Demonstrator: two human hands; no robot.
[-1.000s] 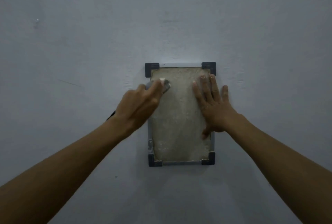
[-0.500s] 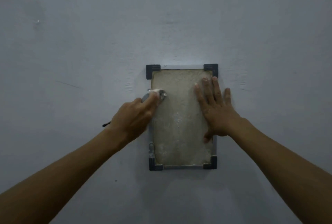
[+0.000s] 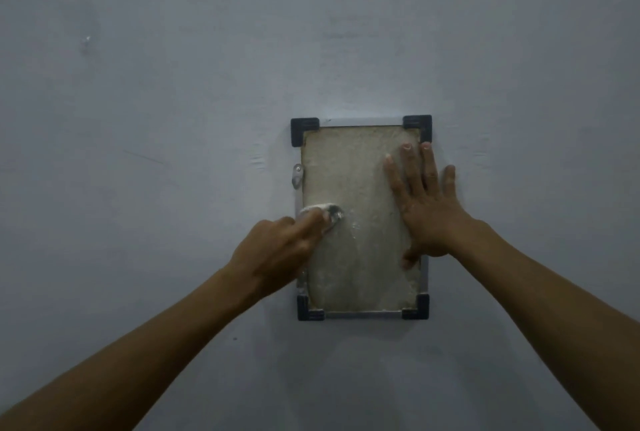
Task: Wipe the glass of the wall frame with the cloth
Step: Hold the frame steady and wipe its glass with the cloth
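Most of the glass looks cloudy, so plenty remains: my left hand grips the cloth against its left edge, my right hand lies flat alongside, bracing the frame.

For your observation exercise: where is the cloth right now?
In the head view the cloth is under the left hand's fingers, on the frame's glass near its left edge, about halfway down.
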